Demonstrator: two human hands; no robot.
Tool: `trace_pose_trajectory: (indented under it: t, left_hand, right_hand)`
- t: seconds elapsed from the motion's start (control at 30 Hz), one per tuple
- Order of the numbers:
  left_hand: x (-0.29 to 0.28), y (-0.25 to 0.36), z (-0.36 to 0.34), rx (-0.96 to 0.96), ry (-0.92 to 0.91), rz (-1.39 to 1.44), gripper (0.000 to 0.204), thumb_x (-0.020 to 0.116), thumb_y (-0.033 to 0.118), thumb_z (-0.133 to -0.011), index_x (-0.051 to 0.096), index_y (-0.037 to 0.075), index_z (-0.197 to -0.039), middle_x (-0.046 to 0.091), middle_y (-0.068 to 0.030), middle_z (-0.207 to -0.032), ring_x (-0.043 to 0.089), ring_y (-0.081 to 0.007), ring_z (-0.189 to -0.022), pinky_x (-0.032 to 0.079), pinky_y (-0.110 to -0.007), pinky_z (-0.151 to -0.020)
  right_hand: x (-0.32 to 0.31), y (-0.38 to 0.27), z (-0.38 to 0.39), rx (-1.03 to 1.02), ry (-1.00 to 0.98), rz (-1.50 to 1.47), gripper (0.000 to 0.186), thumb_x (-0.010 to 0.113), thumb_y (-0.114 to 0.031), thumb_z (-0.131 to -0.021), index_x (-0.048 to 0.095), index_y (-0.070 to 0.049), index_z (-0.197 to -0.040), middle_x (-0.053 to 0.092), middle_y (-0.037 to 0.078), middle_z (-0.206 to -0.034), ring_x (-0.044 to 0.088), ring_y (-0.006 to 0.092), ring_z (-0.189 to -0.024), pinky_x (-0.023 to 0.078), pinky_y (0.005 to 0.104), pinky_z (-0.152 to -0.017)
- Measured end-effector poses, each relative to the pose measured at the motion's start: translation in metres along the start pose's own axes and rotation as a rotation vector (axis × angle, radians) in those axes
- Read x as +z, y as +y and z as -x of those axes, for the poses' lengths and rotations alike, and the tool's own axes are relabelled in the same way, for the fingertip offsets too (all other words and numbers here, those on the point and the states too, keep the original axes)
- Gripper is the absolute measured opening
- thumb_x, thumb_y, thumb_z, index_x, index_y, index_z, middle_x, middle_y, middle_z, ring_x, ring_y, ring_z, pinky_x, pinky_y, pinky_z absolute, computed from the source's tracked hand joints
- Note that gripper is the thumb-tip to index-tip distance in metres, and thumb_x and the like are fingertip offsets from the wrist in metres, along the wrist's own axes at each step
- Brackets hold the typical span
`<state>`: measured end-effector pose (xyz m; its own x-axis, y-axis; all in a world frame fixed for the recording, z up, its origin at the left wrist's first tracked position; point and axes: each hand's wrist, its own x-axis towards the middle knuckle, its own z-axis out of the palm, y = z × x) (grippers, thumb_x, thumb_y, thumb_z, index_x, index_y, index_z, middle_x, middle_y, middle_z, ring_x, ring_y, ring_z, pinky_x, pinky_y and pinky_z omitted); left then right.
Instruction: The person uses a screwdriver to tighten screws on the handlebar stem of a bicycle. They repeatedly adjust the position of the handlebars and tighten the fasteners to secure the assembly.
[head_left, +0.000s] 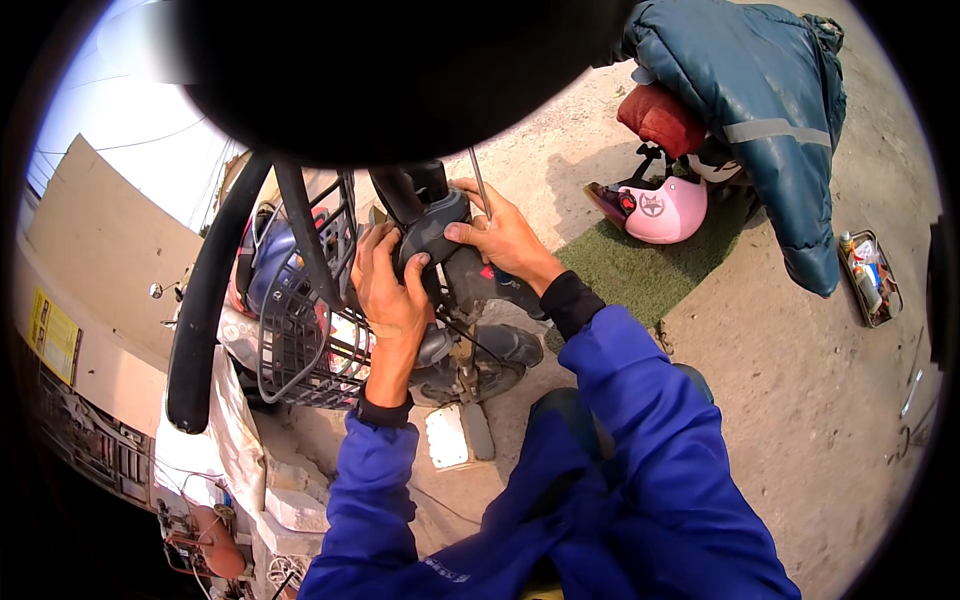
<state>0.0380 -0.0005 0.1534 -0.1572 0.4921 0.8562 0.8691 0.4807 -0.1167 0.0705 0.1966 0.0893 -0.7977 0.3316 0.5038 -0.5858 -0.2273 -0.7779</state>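
Observation:
In front of me stands a dark electric bike with a black basket [310, 345]. Both my hands are at a dark grey plastic cover [434, 228] on its column. My left hand [393, 290] grips the cover's near left side, thumb on its edge. On the right, my right hand [508, 242] holds the other side, its thumb pressing the cover's face. A thin metal rod [481, 185] rises beside the right fingers; whether they hold it I cannot tell. Below, a dark wheel [490, 370] shows beside a pale block [458, 436].
A pink helmet [665, 210] rests on a green mat [640, 270]. Beside it hangs a dark teal padded cover [760, 110]. A tray [888, 315] of small items lies far right. At lower left are a white sheet [205, 440] and a reddish tank [217, 540].

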Motion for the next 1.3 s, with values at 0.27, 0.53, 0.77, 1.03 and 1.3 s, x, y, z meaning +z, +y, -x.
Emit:
trace_pose_trajectory:
  t: [0.27,0.53,0.77,1.03,1.3]
  left_hand:
    - [-0.004,-0.006,0.011,-0.019,-0.052,-0.034,0.044,0.082,0.006,-0.085,0.066,-0.004,-0.125,0.065,-0.0219,-0.140,0.058,-0.0414,-0.131,0.045,-0.048,-0.112]
    - [-0.009,-0.005,-0.004,-0.054,-0.103,-0.005,0.044,0.082,0.012,-0.089,0.063,-0.003,-0.126,0.051,-0.0281,-0.157,0.051,-0.0455,-0.144,0.048,-0.047,-0.114]
    - [-0.011,-0.017,-0.011,-0.029,-0.212,0.024,0.054,0.085,0.017,-0.090,0.057,-0.005,-0.131,0.053,-0.0244,-0.154,0.067,-0.0418,-0.124,0.056,-0.044,-0.101]
    - [0.005,-0.019,-0.008,-0.042,-0.205,-0.028,0.061,0.084,0.023,-0.095,0.054,-0.006,-0.139,0.057,-0.0231,-0.151,0.068,-0.0380,-0.121,0.055,-0.041,-0.103]
    - [-0.010,-0.023,0.001,-0.212,-0.218,0.098,0.079,0.083,0.025,-0.098,0.039,-0.008,-0.156,0.057,-0.0204,-0.139,0.060,-0.0285,-0.127,0.049,-0.036,-0.110]
  right_hand:
    - [0.009,0.009,0.005,0.057,0.009,-0.222,0.079,0.086,-0.012,-0.088,0.051,-0.014,-0.159,0.068,-0.001,-0.084,0.049,0.0046,-0.052,0.037,0.0246,-0.046]
    - [0.008,0.001,0.001,0.058,-0.020,-0.190,0.079,0.086,-0.011,-0.088,0.051,-0.009,-0.158,0.072,0.006,-0.119,0.055,0.0069,-0.063,0.045,0.0264,-0.055]
    - [0.011,0.018,0.001,-0.140,0.051,0.028,0.073,0.084,-0.023,-0.091,0.053,-0.014,-0.157,0.070,0.008,-0.099,0.060,0.0164,-0.073,0.047,0.0314,-0.063]
    - [0.001,0.028,0.044,-0.182,0.286,0.363,0.062,0.065,-0.041,-0.104,0.056,0.002,-0.148,0.066,0.033,-0.134,0.064,0.0475,-0.124,0.051,0.0496,-0.103]
    - [0.023,0.098,0.200,0.262,0.076,0.373,0.047,0.047,-0.034,-0.114,0.064,0.003,-0.139,0.070,0.030,-0.082,0.069,0.0501,-0.079,0.053,0.0559,-0.076]
